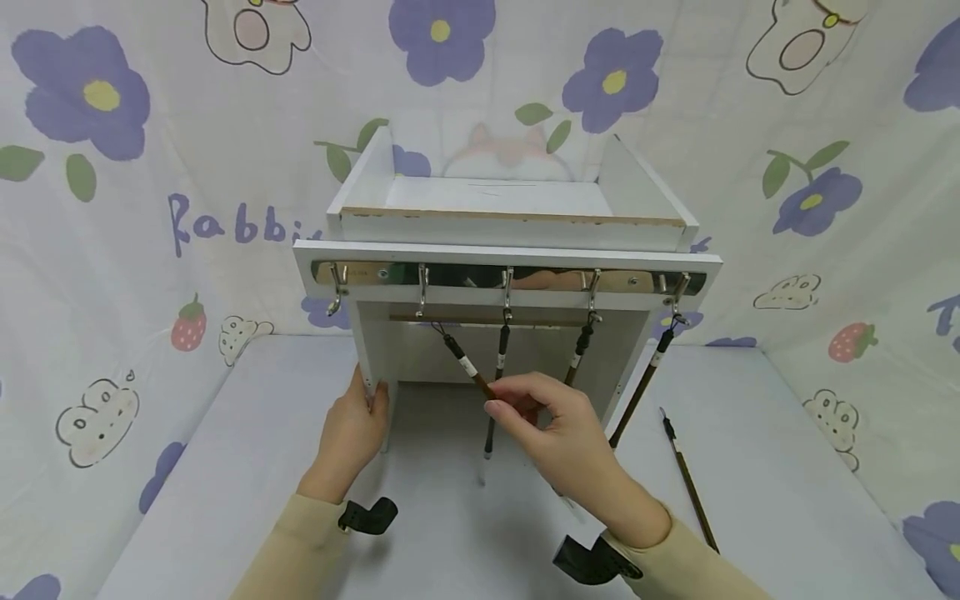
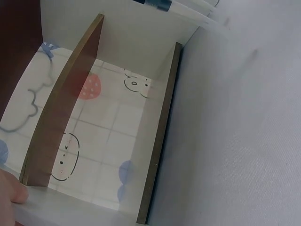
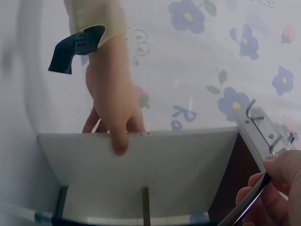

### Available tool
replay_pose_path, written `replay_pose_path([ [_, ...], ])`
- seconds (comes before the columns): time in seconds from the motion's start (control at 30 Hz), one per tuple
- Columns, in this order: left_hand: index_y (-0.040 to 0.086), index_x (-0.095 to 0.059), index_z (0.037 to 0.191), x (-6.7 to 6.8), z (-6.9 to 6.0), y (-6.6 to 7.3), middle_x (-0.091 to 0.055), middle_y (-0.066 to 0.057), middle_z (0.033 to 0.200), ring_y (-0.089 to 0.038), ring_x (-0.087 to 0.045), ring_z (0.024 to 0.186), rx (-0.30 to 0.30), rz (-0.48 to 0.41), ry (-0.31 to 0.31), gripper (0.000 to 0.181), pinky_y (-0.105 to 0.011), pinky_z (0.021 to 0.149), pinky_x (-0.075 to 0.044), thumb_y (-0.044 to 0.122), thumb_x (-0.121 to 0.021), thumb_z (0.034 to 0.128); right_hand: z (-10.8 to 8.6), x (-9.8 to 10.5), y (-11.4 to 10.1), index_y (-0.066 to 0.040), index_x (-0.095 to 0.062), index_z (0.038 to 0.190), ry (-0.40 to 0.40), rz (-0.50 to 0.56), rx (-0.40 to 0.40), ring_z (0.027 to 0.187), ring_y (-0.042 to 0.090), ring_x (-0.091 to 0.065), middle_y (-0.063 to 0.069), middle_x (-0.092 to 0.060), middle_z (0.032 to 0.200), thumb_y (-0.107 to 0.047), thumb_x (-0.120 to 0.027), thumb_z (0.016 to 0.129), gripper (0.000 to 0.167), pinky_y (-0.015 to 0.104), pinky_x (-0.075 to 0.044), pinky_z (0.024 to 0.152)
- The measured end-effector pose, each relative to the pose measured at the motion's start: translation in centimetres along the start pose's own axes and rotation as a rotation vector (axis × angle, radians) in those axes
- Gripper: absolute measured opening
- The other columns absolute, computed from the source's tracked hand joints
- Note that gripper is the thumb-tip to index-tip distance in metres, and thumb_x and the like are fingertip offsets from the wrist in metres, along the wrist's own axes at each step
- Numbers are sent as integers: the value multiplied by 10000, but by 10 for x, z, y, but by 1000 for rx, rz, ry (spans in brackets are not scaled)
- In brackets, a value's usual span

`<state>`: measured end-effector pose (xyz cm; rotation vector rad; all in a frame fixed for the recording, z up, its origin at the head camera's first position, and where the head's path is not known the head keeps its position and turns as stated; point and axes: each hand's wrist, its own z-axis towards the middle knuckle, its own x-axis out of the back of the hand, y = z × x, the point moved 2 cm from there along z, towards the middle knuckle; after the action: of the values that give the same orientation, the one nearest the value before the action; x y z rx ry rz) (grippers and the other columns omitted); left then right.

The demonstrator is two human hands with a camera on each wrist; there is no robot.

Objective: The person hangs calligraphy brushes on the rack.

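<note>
Nearest the person, on the pale tabletop (image 1: pixel 795 475) at right: one loose calligraphy brush (image 1: pixel 691 486), lying unhung. Next: one right hand (image 1: pixel 567 437), thumb and fingertips brought together in a light pinch on the shaft of a second brush (image 1: pixel 469 367), held aslant, its looped upper end just beside the second hook (image 1: pixel 422 290), counting from the person's left; whether loop and hook touch, I cannot tell. One left hand (image 1: pixel 349 432), thumb and fingers wrapped over the front edge of the left side panel (image 1: pixel 375 342), apparently steadying it. Beyond the right hand, hanging: the third-hook brush (image 1: pixel 500 358); the fourth-hook brush (image 1: pixel 580 350), partly hidden by that hand; the fifth-hook brush (image 1: pixel 642 387). Above these: one mirror-bright hook rail (image 1: pixel 465 275) bearing five hooks, the first hook (image 1: pixel 337 287) bare, fixed to the front of one white shelf unit (image 1: pixel 517 233). Farthest: one flower-printed curtain (image 1: pixel 225 150). State of the work, by my reckoning: past the halfway mark if every brush belongs on the rail, with three in place, one in hand and not securely hung, and the loose one remaining, the bare hook to spare for it.
</note>
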<state>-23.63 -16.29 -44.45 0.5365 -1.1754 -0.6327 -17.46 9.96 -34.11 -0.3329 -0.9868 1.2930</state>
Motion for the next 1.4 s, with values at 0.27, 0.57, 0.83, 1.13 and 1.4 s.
replay_pose_path([
  [0.27, 34, -330, 1439, -1, 1, -2, -655, -275, 1047, -347, -673, 762, -17, -10, -11, 459, -453, 580, -510, 225, -431, 1034, 8, -10, -2, -185, -698, 1043, -18, 8, 0, 662, 132, -534, -109, -625, 833, -164, -700, 907, 138, 271, -463, 590],
  [0.57, 25, -332, 1436, -1, 1, -1, -636, -299, 1094, -396, -673, 837, 0, -5, -20, 465, -494, 630, -520, 237, -428, 1033, 15, -12, -4, -152, -698, 1030, -32, 3, -21, 628, 129, -523, -121, -627, 816, -199, -698, 912, 127, 276, -447, 553],
  [0.83, 23, -333, 1433, 0, 1, -1, -625, -310, 1119, -414, -670, 855, -4, -12, -18, 464, -513, 644, -520, 234, -431, 1032, 21, -11, -6, -182, -692, 1019, -30, 19, -22, 608, 136, -510, -115, -628, 802, -209, -694, 916, 106, 276, -431, 534],
  [1.13, 15, -350, 1415, 0, 1, 1, -644, -297, 1068, -372, -671, 779, 1, -6, -17, 448, -476, 597, -510, 229, -436, 1031, 16, -11, 1, -151, -692, 1032, -40, 9, -84, 610, 142, -511, -101, -620, 780, -223, -691, 919, 134, 282, -432, 533],
  [1.4, 29, -359, 1409, 0, 1, 0, -643, -294, 1079, -403, -670, 825, -5, -12, -5, 441, -517, 640, -512, 238, -440, 1029, 8, -14, 12, -193, -671, 1078, -103, 7, -110, 663, 124, -568, -89, -631, 822, -230, -692, 917, 167, 288, -479, 575],
])
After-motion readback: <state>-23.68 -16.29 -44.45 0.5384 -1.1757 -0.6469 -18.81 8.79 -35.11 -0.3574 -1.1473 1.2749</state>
